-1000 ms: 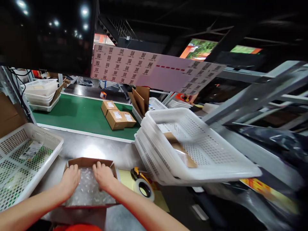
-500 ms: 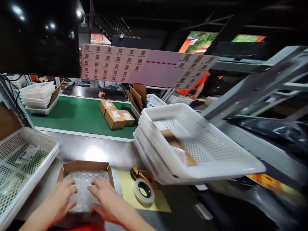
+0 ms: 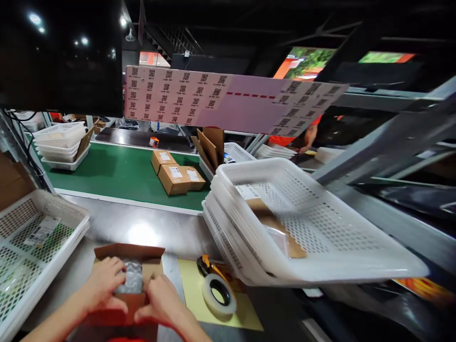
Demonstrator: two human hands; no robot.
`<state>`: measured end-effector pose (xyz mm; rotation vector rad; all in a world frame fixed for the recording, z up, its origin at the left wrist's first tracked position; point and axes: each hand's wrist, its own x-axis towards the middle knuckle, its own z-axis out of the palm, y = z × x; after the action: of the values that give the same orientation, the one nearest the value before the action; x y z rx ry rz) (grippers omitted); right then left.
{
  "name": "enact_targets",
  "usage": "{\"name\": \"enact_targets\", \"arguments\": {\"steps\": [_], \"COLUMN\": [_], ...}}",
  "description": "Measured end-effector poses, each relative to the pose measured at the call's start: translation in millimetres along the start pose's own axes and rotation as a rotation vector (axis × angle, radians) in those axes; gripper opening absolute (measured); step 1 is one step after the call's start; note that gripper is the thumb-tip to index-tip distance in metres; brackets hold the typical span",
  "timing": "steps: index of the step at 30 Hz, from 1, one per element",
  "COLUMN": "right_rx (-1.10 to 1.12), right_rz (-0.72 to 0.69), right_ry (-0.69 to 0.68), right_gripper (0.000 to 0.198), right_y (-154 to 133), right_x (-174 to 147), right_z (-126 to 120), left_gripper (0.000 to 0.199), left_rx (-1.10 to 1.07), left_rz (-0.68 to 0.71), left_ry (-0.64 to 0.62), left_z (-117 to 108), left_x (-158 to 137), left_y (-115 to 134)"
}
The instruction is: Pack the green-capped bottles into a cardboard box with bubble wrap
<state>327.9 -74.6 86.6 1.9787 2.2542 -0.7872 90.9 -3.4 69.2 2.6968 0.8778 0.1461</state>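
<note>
A small open cardboard box (image 3: 128, 251) stands at the near edge of the metal bench, with clear bubble wrap (image 3: 132, 278) showing between its side flaps. My left hand (image 3: 105, 287) bends its fingers over the left side, thumb apart at the front panel. On the right side flap, my right hand (image 3: 160, 297) has its fingers curled, and its thumb lies near the front panel too. Part of the box is hidden under both hands. Just right of it, a roll of clear tape (image 3: 210, 297) and an orange-black cutter (image 3: 204, 266) lie on a yellow sheet (image 3: 187, 275).
Stacked white perforated baskets (image 3: 342, 266) rise at the right; another basket (image 3: 85, 221) flanks the left. Several taped cartons (image 3: 174, 179) sit on the green belt (image 3: 117, 175) beyond. A panel of printed codes (image 3: 231, 111) and a dark screen (image 3: 60, 61) hang above.
Both hands have moved from resting over the bubble wrap to the box's sides. The side flaps now fold inward, covering much of the wrap, and the front panel stands up. The view shifted slightly.
</note>
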Motion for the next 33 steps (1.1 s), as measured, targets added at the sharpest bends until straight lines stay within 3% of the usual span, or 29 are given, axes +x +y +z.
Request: {"name": "enact_targets", "arguments": {"steps": [2, 4, 5, 6, 8, 10, 12, 14, 17, 19, 21, 24, 26, 28, 30, 31, 33], "right_rx": [0.083, 0.136, 0.142, 0.135, 0.071, -0.023, -0.074, -0.049, 0.034, 0.075, 0.112, 0.129, 0.091, -0.021, -0.158, -0.2, -0.224], "right_rz": [0.061, 0.062, 0.057, 0.058, 0.056, 0.007, -0.086, -0.152, -0.159, -0.141, -0.126, -0.159, -0.118, 0.138, 0.49, 0.594, 0.672], "right_ry": [0.222, 0.486, 0.597, 0.697, 0.853, 0.809, 0.548, 0.273, 0.114, 0.11, 0.158, 0.214, 0.272, 0.416, 0.556, 0.57, 0.538], "right_gripper": [0.062, 0.093, 0.113, 0.131, 0.144, 0.122, 0.092, 0.084, 0.112, 0.123, 0.12, 0.105, 0.087, 0.067, 0.06, 0.057, 0.046], "right_y": [15, 31, 39, 44, 50, 48, 44, 40, 33, 27, 23, 35, 64, 106, 153, 175, 210], "right_x": [11, 18, 19, 18, 12, 4, -1, -2, -4, -8, -12, -18, -23, -30, -37, -41, -47], "right_z": [10, 40, 58, 76, 100, 101, 80, 52, 25, 25, 37, 62, 72, 72, 63, 57, 47], "left_gripper": [0.109, 0.145, 0.151, 0.148, 0.114, 0.066, 0.038, 0.038, 0.052, 0.057, 0.057, 0.051, 0.049, 0.046, 0.042, 0.039, 0.035], "left_rx": [0.195, 0.303, 0.323, 0.318, 0.262, 0.194, 0.162, 0.182, 0.248, 0.261, 0.225, 0.123, 0.058, -0.011, -0.078, -0.107, -0.158], "left_rz": [0.082, 0.061, 0.024, -0.028, -0.139, -0.234, -0.235, -0.204, -0.212, -0.255, -0.266, -0.192, -0.116, -0.03, 0.019, 0.024, 0.015], "left_ry": [0.257, 0.43, 0.471, 0.475, 0.391, 0.278, 0.21, 0.207, 0.183, 0.125, 0.088, 0.108, 0.13, 0.125, 0.126, 0.133, 0.14], "left_z": [15, 29, 34, 38, 41, 42, 44, 48, 54, 58, 63, 68, 65, 56, 44, 39, 29], "left_x": [6, 8, 6, 3, -7, -17, -27, -34, -42, -46, -48, -41, -28, -13, 0, 5, 8], "left_y": [-23, -33, -33, -29, -18, -6, 2, 4, 3, 2, -3, -20, -34, -46, -53, -55, -53]}}
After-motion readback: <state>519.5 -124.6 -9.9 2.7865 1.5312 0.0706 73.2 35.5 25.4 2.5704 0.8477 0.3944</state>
